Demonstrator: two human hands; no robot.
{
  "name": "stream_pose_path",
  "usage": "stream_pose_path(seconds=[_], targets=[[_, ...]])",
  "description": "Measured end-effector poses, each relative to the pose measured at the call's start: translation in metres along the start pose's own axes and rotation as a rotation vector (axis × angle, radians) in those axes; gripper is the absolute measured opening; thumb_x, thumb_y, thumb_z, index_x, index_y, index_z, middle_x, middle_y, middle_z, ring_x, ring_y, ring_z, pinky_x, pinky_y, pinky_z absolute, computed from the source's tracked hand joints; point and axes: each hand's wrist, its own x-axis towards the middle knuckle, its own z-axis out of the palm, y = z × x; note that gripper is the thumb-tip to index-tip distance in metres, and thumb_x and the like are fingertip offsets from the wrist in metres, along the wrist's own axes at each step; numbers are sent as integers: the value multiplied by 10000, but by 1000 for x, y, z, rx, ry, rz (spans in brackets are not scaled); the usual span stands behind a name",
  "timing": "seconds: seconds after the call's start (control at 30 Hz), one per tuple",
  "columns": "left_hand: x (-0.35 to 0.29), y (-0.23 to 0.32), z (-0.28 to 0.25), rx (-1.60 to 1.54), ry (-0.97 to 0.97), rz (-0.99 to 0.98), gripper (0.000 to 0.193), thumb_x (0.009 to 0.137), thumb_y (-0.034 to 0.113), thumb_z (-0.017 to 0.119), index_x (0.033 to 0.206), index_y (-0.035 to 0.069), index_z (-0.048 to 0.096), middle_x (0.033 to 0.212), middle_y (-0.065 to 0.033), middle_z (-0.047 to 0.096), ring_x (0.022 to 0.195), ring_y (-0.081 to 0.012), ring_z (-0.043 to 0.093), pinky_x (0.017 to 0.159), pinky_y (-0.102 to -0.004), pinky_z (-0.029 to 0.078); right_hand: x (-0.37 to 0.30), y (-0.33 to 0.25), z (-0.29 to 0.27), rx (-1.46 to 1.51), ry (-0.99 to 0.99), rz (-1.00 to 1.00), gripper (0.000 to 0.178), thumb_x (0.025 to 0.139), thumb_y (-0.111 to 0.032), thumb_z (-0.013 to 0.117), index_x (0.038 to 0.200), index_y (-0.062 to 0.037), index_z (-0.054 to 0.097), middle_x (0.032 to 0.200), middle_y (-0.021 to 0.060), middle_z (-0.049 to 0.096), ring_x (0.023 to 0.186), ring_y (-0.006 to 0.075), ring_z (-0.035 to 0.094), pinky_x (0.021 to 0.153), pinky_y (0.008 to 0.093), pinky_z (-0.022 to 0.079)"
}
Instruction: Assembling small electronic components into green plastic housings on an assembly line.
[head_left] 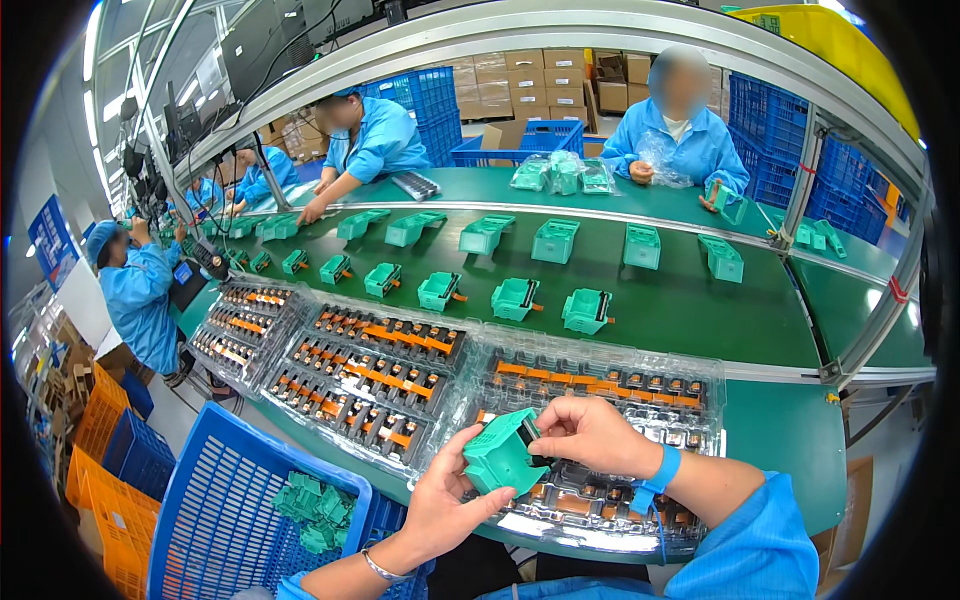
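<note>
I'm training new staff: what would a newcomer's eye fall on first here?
Probably the mint-green, boxy plastic housing at lower centre, held in the left hand with the right hand at its black-edged side. Beyond it, two rows of similar green plastic pieces cross the dark green belt, behind clear plastic trays of black-and-orange parts. The large blue perforated plastic basket at lower left also stands out.

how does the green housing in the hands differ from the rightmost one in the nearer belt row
The held housing sits in the left hand; the belt housing rests on the green belt. The belt housing shows an orange tab; the held housing shows none from this angle. Both are green with a dark part.
</note>
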Motion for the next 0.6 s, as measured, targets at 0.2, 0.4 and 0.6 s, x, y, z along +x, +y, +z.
stream_pose_path(seconds=[0.2, 0.4, 0.6], targets=[[2, -6, 4, -60, 6, -1, 751, 746, -32, 699, 1345, -19, 246, 1223, -173, 464, 1113, -232, 514, 917, -350, 465, -3, 4, -2, -38, 31, -29, 151, 795, -73, 693, 884, -4, 592, 840, 17, 600, 771, 61, 563, 684, 210, 475], [-5, -5, 7, 39, 57, 104, 787, 695, -69, 710, 1333, -23, 253, 1240, -169, 444, 1147, -230, 476, 962, -365, 426, 7, 19, 1, 68, -104, -123, 255, 846, -66, 630, 1071, -7, 526, 1013, 35, 588, 913, 77, 557, 828, 236, 471], [-15, -8, 4, 321, 28, 226, 762, 693, -92, 696, 1337, 3, 301, 1259, -152, 437, 1142, -237, 477, 935, -350, 430, -2, -2, -4, 249, -276, -44, 542, 871, -23, 566, 1355, -47, 322, 1254, 96, 498, 1090, 105, 492, 905, 253, 430]])
